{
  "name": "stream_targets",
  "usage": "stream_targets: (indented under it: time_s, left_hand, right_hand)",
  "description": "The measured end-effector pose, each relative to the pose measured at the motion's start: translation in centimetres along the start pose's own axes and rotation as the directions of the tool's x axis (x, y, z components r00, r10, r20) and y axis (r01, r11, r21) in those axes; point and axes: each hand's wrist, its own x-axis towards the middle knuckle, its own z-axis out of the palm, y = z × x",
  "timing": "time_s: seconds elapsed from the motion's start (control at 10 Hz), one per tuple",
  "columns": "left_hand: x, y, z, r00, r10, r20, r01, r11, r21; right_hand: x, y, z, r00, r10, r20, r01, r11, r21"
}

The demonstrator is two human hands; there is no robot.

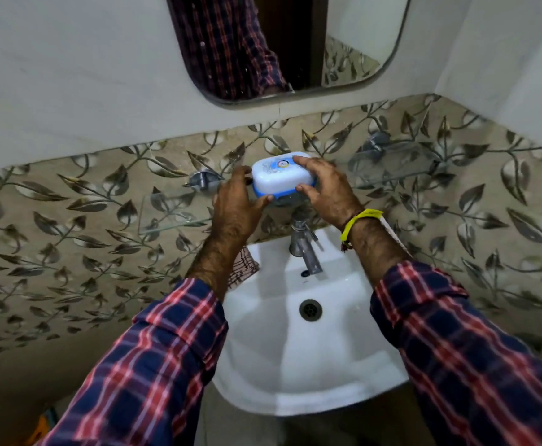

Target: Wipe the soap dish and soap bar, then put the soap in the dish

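Observation:
A soap dish (pixel 279 177) with a white lid and a blue base sits on the glass shelf (pixel 166 217) above the tap. My left hand (pixel 236 204) grips its left end, thumb on the blue base. My right hand (pixel 326 188) grips its right end, fingers over the lid and thumb at the front edge. The lid is on, so the soap bar is hidden. A patterned cloth (pixel 244 268) lies on the sink's left rim, partly behind my left forearm.
A white sink (pixel 295 365) with a drain (pixel 310 310) lies below, with a chrome tap (pixel 305 246) at its back. The shelf's metal brackets (pixel 200 181) are fixed to the leaf-patterned tiles. A mirror (pixel 289 46) hangs above.

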Motion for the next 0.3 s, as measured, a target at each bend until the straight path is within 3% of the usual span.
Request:
stream_targets:
  time_s: [0.2,0.3]
  left_hand:
    - [-2.3,2.3,-1.0,0.998,-0.012,-0.058,0.018,0.996,0.093]
    - [-4.1,4.0,-0.6,0.979,-0.02,-0.203,0.064,0.974,0.218]
  right_hand:
    - [-1.0,0.2,-1.3,1.0,-0.014,0.017,0.015,1.0,-0.014]
    - [-1.6,0.7,-2.3,1.0,-0.011,-0.025,0.01,1.0,-0.028]
